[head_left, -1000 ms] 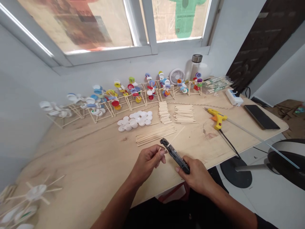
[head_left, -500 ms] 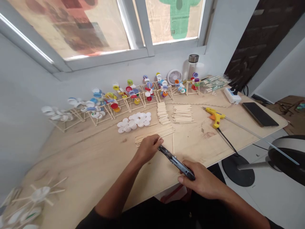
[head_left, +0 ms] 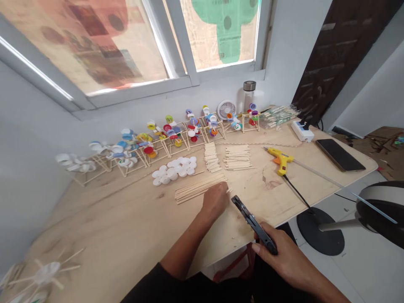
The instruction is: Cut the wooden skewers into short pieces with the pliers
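Observation:
My left hand (head_left: 216, 200) is closed at the right end of a bundle of long thin wooden sticks (head_left: 195, 187). A pale stick tip shows at its fingers; most of that stick is hidden by the hand. My right hand (head_left: 277, 248) grips dark grey pliers (head_left: 255, 224), their jaws pointing up and left, a short gap from my left hand. Behind the hands lie a pile of short sticks (head_left: 212, 158), a second stick pile (head_left: 237, 157) and a cluster of white bottle caps (head_left: 174, 170).
Stick frames with coloured cap wheels (head_left: 170, 134) line the wall. A yellow glue gun (head_left: 280, 160), a phone (head_left: 340, 155) and a power strip (head_left: 302, 131) are on the right. A spoked cap wheel (head_left: 47, 272) lies front left. A black fan (head_left: 381, 210) stands beyond the table edge.
My left hand has moved right and slightly down, away from the pliers' jaws, to where a single stick lay. My right hand and the pliers have shifted right and down. The view has tilted a little.

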### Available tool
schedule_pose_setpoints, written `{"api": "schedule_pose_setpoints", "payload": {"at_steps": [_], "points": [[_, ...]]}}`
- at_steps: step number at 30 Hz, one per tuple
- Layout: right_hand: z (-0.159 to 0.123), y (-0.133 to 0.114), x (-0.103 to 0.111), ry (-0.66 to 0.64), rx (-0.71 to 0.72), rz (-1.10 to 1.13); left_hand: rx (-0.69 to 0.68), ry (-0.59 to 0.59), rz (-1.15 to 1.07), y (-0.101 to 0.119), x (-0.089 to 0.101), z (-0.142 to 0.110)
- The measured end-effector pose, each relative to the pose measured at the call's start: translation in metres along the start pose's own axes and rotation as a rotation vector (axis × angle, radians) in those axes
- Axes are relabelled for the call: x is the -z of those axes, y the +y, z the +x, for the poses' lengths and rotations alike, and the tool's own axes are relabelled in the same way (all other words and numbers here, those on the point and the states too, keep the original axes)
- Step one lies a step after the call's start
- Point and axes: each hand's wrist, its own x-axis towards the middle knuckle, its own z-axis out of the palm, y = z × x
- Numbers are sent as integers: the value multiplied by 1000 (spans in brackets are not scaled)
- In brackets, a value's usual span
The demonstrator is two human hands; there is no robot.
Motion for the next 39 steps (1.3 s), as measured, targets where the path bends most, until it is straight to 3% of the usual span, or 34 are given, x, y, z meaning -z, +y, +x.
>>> {"api": "schedule_pose_setpoints", "payload": {"at_steps": [5, 12, 17, 22, 26, 30, 39], "points": [[-1, 6, 2, 5, 0, 65, -134, -26, 64, 2, 10, 12], [-10, 19, 4, 49, -71, 59, -293, 40, 142, 16, 41, 81], [-10, 34, 7, 54, -114, 96, -367, 74, 172, 31, 42, 115], [-10, 41, 9, 54, -116, 121, -404, 126, 155, 32, 40, 123], [-10, 40, 8, 69, -102, 132, -387, 171, 107, 25, 40, 116], [-10, 40, 6, 101, -109, 139, -300, 219, 28, 6, 36, 88], [-1, 27, -10, 156, -102, 248, -2, 301, -63, -83, 25, -17]]}}
